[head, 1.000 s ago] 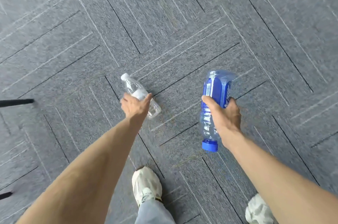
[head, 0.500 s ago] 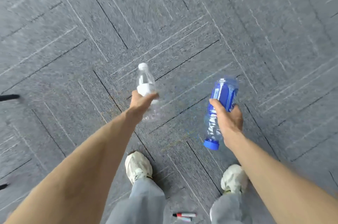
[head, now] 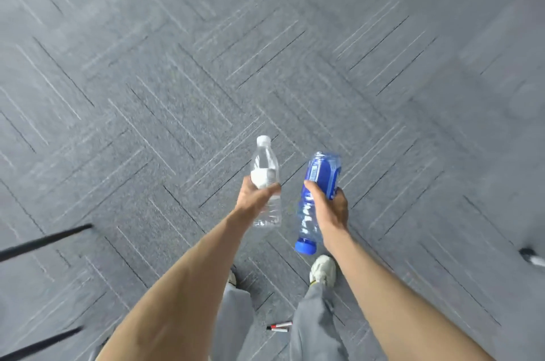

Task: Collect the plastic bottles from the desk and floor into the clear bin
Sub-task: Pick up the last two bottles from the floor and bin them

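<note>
left hand (head: 256,194): wrapped round clear bottle (head: 265,180), cap up | right hand (head: 330,207): wrapped round blue bottle (head: 320,186), cap down | both above carpet (head: 147,65) | bin: not in view | advice: grip bodies firmly, carry level, drop singly

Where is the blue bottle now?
Head view, just right of centre: the right hand grips the blue bottle, cap pointing down, beside the clear bottle that the left hand holds.
</note>
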Available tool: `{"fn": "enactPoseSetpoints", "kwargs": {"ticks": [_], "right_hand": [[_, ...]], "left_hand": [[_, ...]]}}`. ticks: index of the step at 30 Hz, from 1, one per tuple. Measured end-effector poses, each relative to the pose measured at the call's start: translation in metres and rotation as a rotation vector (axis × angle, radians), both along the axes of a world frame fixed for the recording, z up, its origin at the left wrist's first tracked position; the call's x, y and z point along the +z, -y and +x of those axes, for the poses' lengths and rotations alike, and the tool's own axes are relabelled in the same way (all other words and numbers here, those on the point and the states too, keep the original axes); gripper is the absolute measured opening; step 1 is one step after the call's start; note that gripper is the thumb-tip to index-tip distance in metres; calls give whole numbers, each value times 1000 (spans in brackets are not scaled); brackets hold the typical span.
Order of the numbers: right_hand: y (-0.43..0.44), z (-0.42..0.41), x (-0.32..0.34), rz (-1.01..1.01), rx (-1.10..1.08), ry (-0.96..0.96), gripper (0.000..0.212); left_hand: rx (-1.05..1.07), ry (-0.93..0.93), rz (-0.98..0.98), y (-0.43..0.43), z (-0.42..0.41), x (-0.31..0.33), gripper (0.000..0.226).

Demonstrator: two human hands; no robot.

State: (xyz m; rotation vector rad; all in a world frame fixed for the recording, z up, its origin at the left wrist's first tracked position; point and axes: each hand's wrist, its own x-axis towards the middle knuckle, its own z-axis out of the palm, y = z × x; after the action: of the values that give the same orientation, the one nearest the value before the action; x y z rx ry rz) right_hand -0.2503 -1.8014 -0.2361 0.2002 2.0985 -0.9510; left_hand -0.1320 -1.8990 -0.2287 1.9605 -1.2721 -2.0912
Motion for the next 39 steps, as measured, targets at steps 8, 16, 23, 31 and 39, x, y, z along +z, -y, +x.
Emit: {"fn": "enactPoseSetpoints", "kwargs": {"ticks": [8, 16, 23, 31, 39], "right_hand": [[-68, -73, 147, -110, 9, -51, 53], [-133, -161, 259, -244, -107, -178, 39], [-200, -203, 315, -243, -428, -361, 51], [-360, -151, 337, -117, -935, -510, 44], [-535, -14, 329, -4, -1362, -542, 54]], "left_hand": [[-51, 4, -106, -70, -80, 192, 29], [-171, -129, -214, -120, -170, 297, 24], [-490, -301, -256, -148, -253, 326, 18], [-940, -408, -178, -271, -287, 325, 36], [-1469, -542, -94, -465, -224, 324, 27]]}}
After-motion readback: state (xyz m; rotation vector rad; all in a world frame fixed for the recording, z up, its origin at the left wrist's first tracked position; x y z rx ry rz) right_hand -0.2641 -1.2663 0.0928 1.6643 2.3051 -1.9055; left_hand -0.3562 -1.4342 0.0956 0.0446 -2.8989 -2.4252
